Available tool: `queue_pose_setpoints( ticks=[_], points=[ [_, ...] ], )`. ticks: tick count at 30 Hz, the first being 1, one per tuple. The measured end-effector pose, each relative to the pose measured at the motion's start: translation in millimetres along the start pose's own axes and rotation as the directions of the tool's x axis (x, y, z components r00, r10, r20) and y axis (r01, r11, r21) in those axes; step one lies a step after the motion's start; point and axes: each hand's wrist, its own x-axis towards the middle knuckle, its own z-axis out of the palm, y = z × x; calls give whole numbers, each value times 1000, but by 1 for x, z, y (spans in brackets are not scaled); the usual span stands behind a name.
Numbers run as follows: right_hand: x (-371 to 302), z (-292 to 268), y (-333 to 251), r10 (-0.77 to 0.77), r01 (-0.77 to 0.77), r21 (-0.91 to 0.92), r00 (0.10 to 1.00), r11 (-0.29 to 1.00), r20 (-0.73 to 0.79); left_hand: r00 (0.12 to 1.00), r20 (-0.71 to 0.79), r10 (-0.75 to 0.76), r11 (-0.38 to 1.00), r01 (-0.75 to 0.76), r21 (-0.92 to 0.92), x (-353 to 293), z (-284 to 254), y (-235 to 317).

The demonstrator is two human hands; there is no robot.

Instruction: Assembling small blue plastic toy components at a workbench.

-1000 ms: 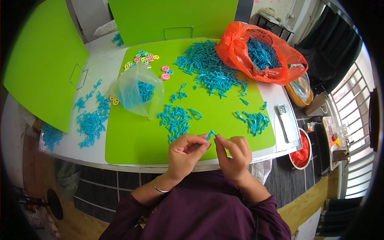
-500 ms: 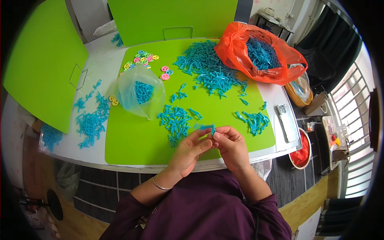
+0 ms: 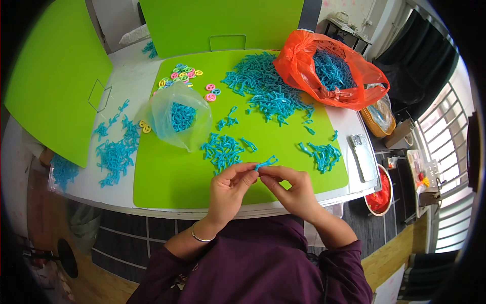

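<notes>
My left hand (image 3: 229, 192) pinches a small blue plastic piece (image 3: 267, 162) between thumb and fingertips. The piece looks forked at its free end, which points away to the right. My right hand (image 3: 293, 188) meets the left at the piece's near end, thumb and forefinger closed together there; the exact grip is hidden by the fingers. Just beyond my left hand lies a heap of similar blue pieces (image 3: 223, 150) on the green mat (image 3: 172, 180). A smaller group of blue pieces (image 3: 325, 156) lies to the right of my hands.
A clear plastic bag (image 3: 191, 133) holds more blue pieces. Behind it lie colourful rings (image 3: 181, 73). At the back are a large blue pile (image 3: 253, 76) and a red plastic bag (image 3: 293, 55) of pieces. A phone (image 3: 362, 156) lies at right; loose pieces (image 3: 116, 154) at left.
The blue piece has turned from upright to lying across, pointing right. My right wrist has swung outward to the right, and the fingertips of both hands have shifted slightly left.
</notes>
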Motion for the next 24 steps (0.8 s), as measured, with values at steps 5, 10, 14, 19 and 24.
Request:
queue_pose_setpoints(
  ticks=[5,10,14,19,24],
  points=[
    [45,-31,13,-81,97,-343,995,934,60,994,-67,-86,982,73,-174,5,-15,12],
    [111,-48,82,-226,262,-777,961,573,158,998,50,-44,993,49,-104,4,-7,9],
    [107,-31,90,-114,294,-824,955,484,273,994,100,-48,997,54,-48,1,-11,8],
    [82,-27,71,-98,409,-713,895,569,435,989,122,-78,996,83,-39,-1,-12,8],
    [80,-50,71,-67,304,-691,935,655,348,980,170,-104,994,107,-7,1,-12,5]
  ],
)
